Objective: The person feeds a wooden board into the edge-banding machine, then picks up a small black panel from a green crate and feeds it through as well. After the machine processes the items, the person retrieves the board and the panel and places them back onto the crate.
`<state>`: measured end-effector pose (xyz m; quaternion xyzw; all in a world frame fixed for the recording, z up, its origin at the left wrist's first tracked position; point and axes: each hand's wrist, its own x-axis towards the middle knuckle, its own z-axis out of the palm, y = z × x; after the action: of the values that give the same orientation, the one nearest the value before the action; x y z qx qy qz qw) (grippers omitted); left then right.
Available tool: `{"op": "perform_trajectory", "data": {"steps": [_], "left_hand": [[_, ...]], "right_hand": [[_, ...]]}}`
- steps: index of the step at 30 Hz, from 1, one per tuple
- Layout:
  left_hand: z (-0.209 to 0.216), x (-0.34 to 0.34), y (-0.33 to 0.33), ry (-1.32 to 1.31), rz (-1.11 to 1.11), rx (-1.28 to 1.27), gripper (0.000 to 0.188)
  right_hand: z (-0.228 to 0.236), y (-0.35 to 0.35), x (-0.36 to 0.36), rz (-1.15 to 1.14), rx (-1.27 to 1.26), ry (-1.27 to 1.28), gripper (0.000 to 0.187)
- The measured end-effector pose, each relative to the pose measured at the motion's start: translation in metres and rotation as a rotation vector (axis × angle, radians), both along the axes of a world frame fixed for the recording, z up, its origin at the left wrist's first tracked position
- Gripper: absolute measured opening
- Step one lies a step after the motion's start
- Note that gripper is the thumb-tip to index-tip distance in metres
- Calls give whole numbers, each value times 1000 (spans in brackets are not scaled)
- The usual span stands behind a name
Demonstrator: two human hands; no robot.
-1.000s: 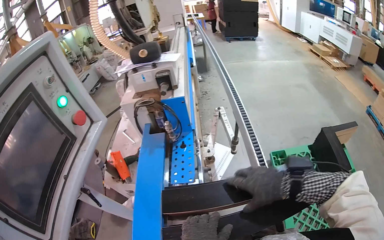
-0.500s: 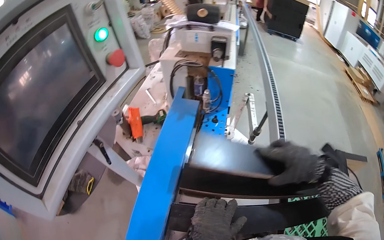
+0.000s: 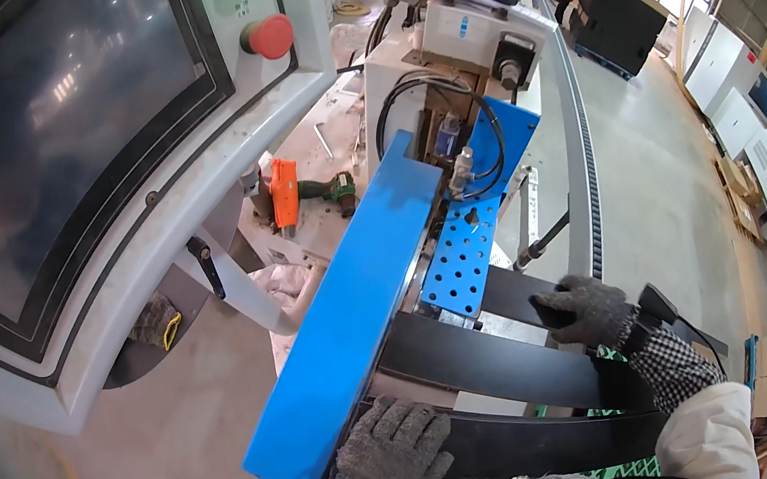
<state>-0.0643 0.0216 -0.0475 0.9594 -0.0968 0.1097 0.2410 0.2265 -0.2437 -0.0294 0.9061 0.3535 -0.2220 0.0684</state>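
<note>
Right hand now further along the upper black panel, gripping its far edge beside the blue fence, left hand pressed flat and open on the lower black panel, control screen looming left

Head-worn fisheye view looks steeply down, close over gloved hands, toward the blue guide rail and control panel.
</note>
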Motion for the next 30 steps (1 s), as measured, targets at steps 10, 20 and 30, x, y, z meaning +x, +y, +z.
{"op": "perform_trajectory", "data": {"steps": [10, 20, 30], "left_hand": [[-1, -54, 51, 514, 765, 111, 102], [-18, -57, 47, 454, 735, 150, 108], [-24, -56, 47, 285, 732, 210, 97]], "right_hand": [[-52, 30, 28, 67, 192, 42, 68], [-62, 33, 99, 72, 217, -45, 78], [-46, 53, 108, 52, 390, -276, 61]]}}
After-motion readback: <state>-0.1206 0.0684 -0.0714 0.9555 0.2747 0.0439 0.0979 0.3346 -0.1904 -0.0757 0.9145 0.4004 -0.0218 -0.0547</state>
